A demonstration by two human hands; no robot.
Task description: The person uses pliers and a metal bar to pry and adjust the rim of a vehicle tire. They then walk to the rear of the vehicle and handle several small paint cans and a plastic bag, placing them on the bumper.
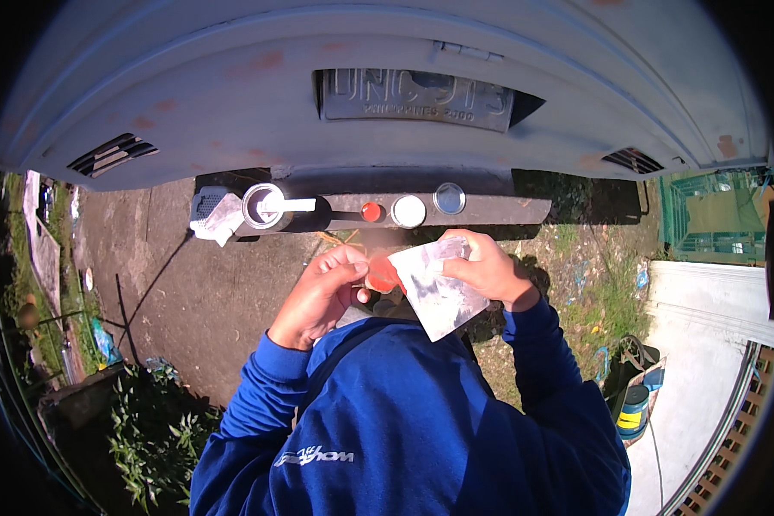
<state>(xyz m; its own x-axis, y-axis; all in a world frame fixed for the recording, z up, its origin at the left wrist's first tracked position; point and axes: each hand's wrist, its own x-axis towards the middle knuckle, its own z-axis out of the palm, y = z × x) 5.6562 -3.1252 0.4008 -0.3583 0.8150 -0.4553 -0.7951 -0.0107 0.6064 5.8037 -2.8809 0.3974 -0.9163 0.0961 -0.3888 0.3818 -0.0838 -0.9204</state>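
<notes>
My left hand has its fingers closed around a small reddish-orange thing, possibly a see-through container with red in it; its kind is hard to make out. In my right hand is a flat, pale square sheet with grey smears, gripped between thumb and fingers at its upper edge. The sheet's left edge meets or overlaps the red thing. Just beyond my hands, on the vehicle's bumper, stand a red cap, a white round lid or tin and a grey-blue round lid.
Farther left on the bumper are an open can with a white flat stick across it, and a pale perforated basket with a cloth. The grey vehicle body rises ahead. At right stands a dark container with a yellow band.
</notes>
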